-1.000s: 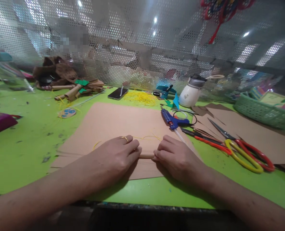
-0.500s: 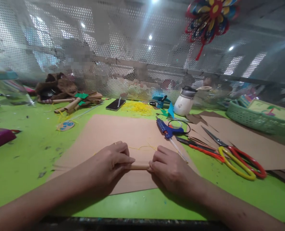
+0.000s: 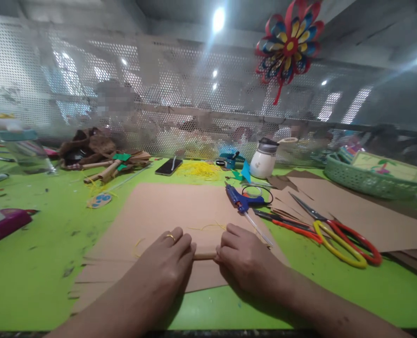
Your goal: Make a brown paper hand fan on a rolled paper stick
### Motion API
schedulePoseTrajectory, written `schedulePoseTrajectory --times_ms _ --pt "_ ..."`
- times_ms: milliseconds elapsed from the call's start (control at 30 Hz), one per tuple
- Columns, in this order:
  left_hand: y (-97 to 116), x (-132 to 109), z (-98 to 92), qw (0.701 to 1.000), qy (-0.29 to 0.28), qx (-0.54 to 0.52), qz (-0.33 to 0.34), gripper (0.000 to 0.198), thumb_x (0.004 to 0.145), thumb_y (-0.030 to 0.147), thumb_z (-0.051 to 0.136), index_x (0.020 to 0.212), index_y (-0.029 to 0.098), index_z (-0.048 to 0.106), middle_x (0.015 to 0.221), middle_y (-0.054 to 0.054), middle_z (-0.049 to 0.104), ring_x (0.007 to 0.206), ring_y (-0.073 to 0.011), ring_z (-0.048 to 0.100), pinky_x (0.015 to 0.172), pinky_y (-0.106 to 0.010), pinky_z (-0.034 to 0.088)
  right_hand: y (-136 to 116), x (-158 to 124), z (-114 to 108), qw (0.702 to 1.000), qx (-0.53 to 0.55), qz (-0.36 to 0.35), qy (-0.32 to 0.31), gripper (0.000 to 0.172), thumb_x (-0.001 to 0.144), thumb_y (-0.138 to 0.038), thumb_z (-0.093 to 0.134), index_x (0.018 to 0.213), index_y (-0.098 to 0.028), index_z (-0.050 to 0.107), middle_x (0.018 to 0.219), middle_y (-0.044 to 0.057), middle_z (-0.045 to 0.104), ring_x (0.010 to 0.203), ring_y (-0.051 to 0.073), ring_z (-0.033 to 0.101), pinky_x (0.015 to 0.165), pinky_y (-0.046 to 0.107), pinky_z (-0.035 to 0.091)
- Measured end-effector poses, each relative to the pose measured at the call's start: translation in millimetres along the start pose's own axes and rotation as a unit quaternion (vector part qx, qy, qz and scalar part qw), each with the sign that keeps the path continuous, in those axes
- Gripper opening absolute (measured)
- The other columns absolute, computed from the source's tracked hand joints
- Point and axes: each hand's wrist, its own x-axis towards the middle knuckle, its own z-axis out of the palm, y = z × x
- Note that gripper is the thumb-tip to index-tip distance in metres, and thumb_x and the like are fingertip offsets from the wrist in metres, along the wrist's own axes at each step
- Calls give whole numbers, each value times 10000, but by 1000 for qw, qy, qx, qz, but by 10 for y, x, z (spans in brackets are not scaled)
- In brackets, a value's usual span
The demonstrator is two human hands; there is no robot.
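Observation:
Between my hands lies a thin brown paper roll (image 3: pixel 204 256), low over a large brown paper sheet (image 3: pixel 173 202). My left hand (image 3: pixel 171 258) has its fingers curled on the roll's left end, with a ring on one finger. The other end is gripped by my right hand (image 3: pixel 245 253), fingers bent and pressed together. Both fists hide the ends of the roll. A loose yellow strand (image 3: pixel 208 226) rests on the sheet just beyond the hands. Slits run along the sheet's left edge.
A blue glue gun (image 3: pixel 241 199) lies right of the sheet's middle, near red-and-yellow-handled scissors (image 3: pixel 342 244) and a second pair with orange handles (image 3: pixel 296 230). Farther back are a phone (image 3: pixel 168 166), yellow shreds (image 3: pixel 199 171), a white bottle (image 3: pixel 263 159) and a green basket (image 3: pixel 370 178).
My left hand has turned more knuckles-up and its forearm has swung inward. The right hand still grips the roll. The view has tilted up a little.

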Motion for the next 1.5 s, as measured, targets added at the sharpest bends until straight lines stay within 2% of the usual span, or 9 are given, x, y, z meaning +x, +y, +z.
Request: schedulePoseTrajectory --times_ms 200,300,500,567,667,767,1033,1333,1500 --pt "74 -14 87 1000 -15 4 -26 126 803 76 533 759 155 620 781 -76 587 708 -228 487 654 -408 442 14 -24 65 1000 0 -6 16 164 798 -91 498 656 -171 516 658 44 520 675 178 410 569 316 305" --pt "83 -56 90 999 -25 -16 -38 144 810 66 526 831 144 645 826 -86 612 753 -242 514 702 -426 473 24 -34 90 1000 -5 -5 18 159 805 -105 501 662 -173 511 671 43 519 689 181 416 586 323 310" --pt "19 -246 90 992 55 -90 -64 267 882 67 428 1066 138 609 1080 -125 608 954 -242 530 818 -391 486 30 -29 88 1000 -11 -8 16 176 799 -102 501 637 -172 494 657 41 508 686 176 412 590 317 311" --pt "-4 -274 73 990 65 -112 -59 244 903 91 416 1037 144 612 1014 -114 617 921 -231 533 782 -378 484 31 -28 91 1000 -11 -9 13 162 793 -105 507 646 -171 501 661 43 511 694 180 419 592 320 314" --pt "-20 -252 20 991 42 -117 -56 229 914 107 408 889 160 629 842 -75 613 797 -211 525 702 -368 461 33 -30 97 1000 -11 -10 16 158 799 -105 508 655 -170 505 670 44 517 700 182 422 593 321 315" --pt "-18 -215 -24 993 19 -105 -56 236 911 110 422 781 168 610 799 -54 604 759 -201 512 685 -365 433 33 -33 98 1000 -7 -12 21 174 810 -100 498 651 -172 503 664 42 514 697 181 422 587 317 311" --pt "-52 -242 81 988 27 -123 -85 207 926 153 404 825 178 583 798 -47 578 750 -188 484 652 -324 381 37 -25 95 1000 -13 -8 16 198 809 -101 492 621 -167 497 649 44 515 681 173 417 570 313 277" --pt "-146 -9 182 997 -14 -49 -51 234 810 100 472 618 201 560 625 -36 522 601 -175 451 549 -341 286 19 -9 72 1000 -15 -6 14 212 797 -88 494 598 -160 503 627 48 517 668 171 417 559 310 273" --pt "-129 -44 190 996 2 -67 -65 209 824 97 453 681 187 575 683 -46 512 631 -167 445 551 -314 301 10 -16 43 1000 -19 -1 8 202 815 -92 496 626 -160 517 663 56 530 688 175 425 581 302 302"
